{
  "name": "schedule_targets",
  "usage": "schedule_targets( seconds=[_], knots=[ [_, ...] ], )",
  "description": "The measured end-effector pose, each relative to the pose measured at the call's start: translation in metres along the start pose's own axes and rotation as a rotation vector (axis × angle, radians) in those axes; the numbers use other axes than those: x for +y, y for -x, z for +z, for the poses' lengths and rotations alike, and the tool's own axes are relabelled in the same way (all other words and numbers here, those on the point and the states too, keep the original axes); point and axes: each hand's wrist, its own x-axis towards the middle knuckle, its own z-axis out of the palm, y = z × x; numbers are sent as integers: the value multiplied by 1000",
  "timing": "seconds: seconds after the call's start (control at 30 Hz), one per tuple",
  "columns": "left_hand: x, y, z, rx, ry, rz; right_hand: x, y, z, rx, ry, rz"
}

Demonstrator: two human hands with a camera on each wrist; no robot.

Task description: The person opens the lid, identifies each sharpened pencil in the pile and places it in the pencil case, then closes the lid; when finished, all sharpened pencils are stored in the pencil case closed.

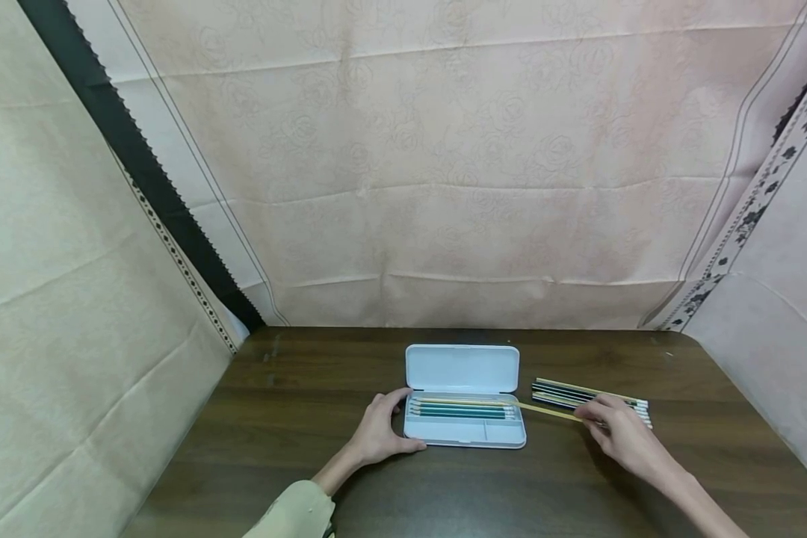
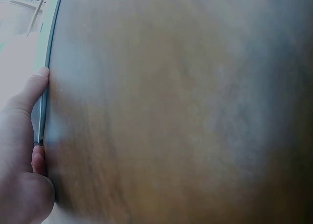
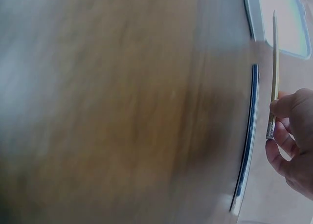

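Yellow pencil (image 1: 550,412) at lower right is pinched near its end by the right hand (image 1: 619,436). The left hand (image 1: 381,430) grips the pencil case (image 1: 447,432), lower centre.

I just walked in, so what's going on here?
A person's left hand grips the left end of an open, pale-blue rectangular case containing slim green pencils. Their right hand pinches a slim yellow pencil near its blunt end, its tip pointing at the case. Dark and yellow pencils lie on the brown wooden table.
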Motion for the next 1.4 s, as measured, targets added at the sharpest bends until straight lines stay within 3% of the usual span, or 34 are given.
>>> schedule_targets(
  seconds=[0.77, 1.4],
  knots=[
    [-1, 0, 0, -4, -9, 4, -39, -39, 30, -178, -81, 34],
    [0, -1, 0, -3, -13, -3, -60, -60, 52, -258, -151, 19]
  ],
)
